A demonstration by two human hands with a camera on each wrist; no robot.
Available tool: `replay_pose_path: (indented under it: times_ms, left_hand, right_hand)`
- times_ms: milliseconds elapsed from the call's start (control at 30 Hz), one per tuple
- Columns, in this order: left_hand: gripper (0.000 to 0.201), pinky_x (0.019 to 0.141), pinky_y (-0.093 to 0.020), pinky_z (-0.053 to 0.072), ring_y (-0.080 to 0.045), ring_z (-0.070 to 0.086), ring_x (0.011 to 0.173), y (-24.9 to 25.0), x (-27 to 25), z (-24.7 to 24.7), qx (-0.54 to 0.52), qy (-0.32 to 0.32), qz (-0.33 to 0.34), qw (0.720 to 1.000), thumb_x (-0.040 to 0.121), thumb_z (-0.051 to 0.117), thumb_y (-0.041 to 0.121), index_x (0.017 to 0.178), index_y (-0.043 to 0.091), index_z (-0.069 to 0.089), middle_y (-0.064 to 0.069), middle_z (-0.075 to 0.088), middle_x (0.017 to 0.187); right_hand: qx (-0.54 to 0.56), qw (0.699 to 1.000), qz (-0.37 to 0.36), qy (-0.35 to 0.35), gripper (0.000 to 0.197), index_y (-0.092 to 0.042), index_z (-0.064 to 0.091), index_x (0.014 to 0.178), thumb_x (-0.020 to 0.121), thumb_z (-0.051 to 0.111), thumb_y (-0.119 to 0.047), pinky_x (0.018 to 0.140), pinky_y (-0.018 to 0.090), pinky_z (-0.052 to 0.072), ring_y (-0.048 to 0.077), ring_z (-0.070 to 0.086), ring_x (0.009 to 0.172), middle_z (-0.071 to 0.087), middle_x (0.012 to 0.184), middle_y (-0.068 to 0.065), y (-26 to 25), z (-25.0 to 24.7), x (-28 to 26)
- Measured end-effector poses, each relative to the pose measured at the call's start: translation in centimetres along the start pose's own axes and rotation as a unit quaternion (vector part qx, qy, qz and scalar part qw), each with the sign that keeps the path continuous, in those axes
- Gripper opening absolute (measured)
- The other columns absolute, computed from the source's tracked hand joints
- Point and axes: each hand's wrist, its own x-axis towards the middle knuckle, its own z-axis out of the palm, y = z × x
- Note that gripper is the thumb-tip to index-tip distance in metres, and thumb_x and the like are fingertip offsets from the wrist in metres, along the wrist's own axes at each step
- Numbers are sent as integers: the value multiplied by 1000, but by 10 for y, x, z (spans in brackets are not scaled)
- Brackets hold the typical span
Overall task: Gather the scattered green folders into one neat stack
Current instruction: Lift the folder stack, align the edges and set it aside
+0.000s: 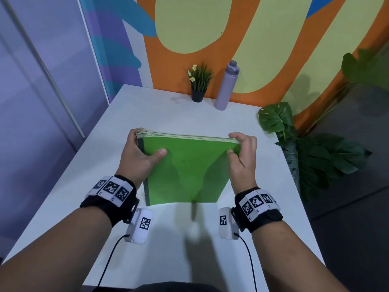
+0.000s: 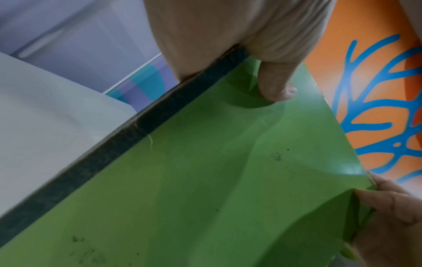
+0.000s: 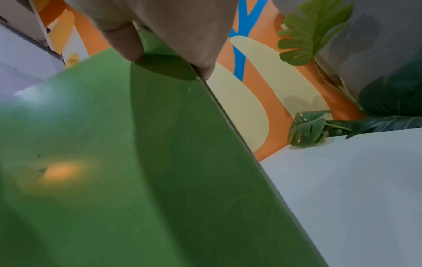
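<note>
Left hand (image 1: 140,153) and right hand (image 1: 242,152) each clamp a side of the stacked green card folders (image 1: 185,171), tilted up on the white surface (image 1: 147,108).

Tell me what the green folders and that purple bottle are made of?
The green folders look like thin card with a matte, slightly scuffed finish: pale paper edges show at the top, and a dark tape-like strip runs down the spine. The purple bottle looks like metal or hard plastic with a smooth matte coat and a grey lid; I can't tell which.
</note>
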Motion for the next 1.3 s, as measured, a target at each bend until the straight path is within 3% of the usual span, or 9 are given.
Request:
replay_pose_path:
  times_ms: [133,333,567,733,900,1033,1133,1233,1300]
  left_hand:
    - [55,100,-51,50,-23,64,109,0,-2,0,9,7,-3,1000,65,85,21,95,51,50,1,66,111]
    - [63,100,-52,50,-23,67,107,-12,-3,4,-13,8,-21,1000,69,81,-3,105,39,51,6,67,111]
    - [60,98,-48,52,-21,66,106,-27,-3,4,8,7,-57,998,69,82,3,113,30,51,7,67,110]
    - [46,94,-51,54,-26,69,102,-37,-5,7,6,17,-79,997,74,79,3,105,30,56,2,70,106]
    - [40,76,-33,60,-6,73,83,-20,6,15,-74,53,-60,994,82,70,0,108,26,55,6,70,102]
    - [36,88,-40,55,-22,70,105,-12,18,11,-185,96,-93,974,86,69,13,120,15,56,-5,72,116]
    - [43,90,-46,54,-25,70,104,-26,25,8,-221,127,-186,949,82,74,28,120,15,57,-6,72,115]
    - [65,89,-48,55,-30,71,102,-48,25,2,-196,141,-264,934,65,81,48,115,14,60,-10,72,113]
    - [52,88,-45,57,-28,69,103,-59,22,1,-175,116,-280,937,79,67,50,113,11,61,-11,69,116]
  right_hand:
    - [19,999,25,28,48,-5,51,119,73,45,4,92,13,35,0,45,106,45,112,4,4,0,-1]
    - [237,952,190,47,54,-20,46,118,68,45,2,86,44,46,19,55,91,59,99,0,15,7,-12]
    - [195,967,165,24,44,-6,38,124,81,46,0,92,33,46,18,55,101,58,106,0,26,9,-17]
    - [90,973,212,-24,16,-7,37,113,97,40,-9,73,28,37,-6,44,67,45,83,-7,43,10,-32]
    - [67,956,284,-33,65,-28,17,147,92,49,-42,102,33,35,15,43,125,42,136,3,61,0,-23]
    - [187,902,389,20,84,-40,-6,148,91,55,-40,109,37,27,22,27,141,14,159,3,60,-4,-23]
    - [354,834,423,10,63,-39,17,145,94,52,-26,98,54,44,29,54,122,47,145,7,48,6,-29]
    - [409,811,416,-37,44,-31,42,134,94,53,-16,84,52,53,30,62,113,63,129,3,37,19,-38]
    - [420,800,427,-29,41,-32,47,130,95,52,-11,83,51,54,30,63,112,65,126,2,39,22,-41]
